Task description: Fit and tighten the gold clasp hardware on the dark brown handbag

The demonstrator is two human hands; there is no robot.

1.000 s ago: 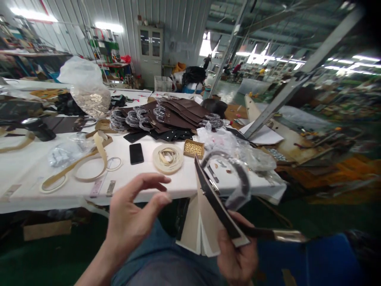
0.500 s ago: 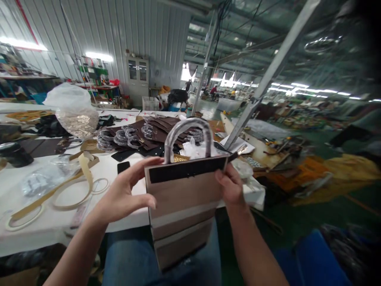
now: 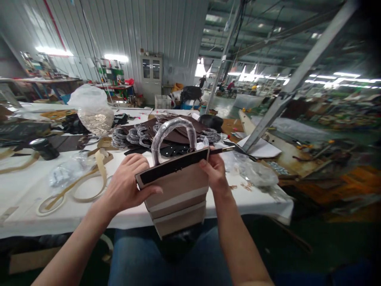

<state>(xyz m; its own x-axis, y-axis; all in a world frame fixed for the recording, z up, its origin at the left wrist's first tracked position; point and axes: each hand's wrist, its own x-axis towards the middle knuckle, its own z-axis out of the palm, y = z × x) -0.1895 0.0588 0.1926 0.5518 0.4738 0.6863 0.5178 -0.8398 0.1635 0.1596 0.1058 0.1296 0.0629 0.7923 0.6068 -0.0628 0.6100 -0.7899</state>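
Before me is a beige bag panel (image 3: 178,186) with a black strip along its top edge and pale bands lower down. A curved handle (image 3: 174,126) wrapped in clear plastic rises from that edge. My left hand (image 3: 127,184) is closed on the panel's left side, its thumb across the front and its fingers behind. With my right hand (image 3: 216,169) I pinch the top right corner, thumb in front. A thin dark tool with a metal end (image 3: 228,149) sticks out to the right from this hand; its kind is unclear.
On the white table (image 3: 119,220) lie plastic-wrapped handles (image 3: 135,135), dark brown pieces (image 3: 174,135), a rolled tan strip (image 3: 102,174) and a black cylinder (image 3: 44,149). A clear bag of metal parts (image 3: 95,119) stands behind. A slanted metal post (image 3: 270,103) rises at right.
The panel has tilted, its left end lower, and sits further left and closer over the table edge. Both hands moved with it. My view has swung left.
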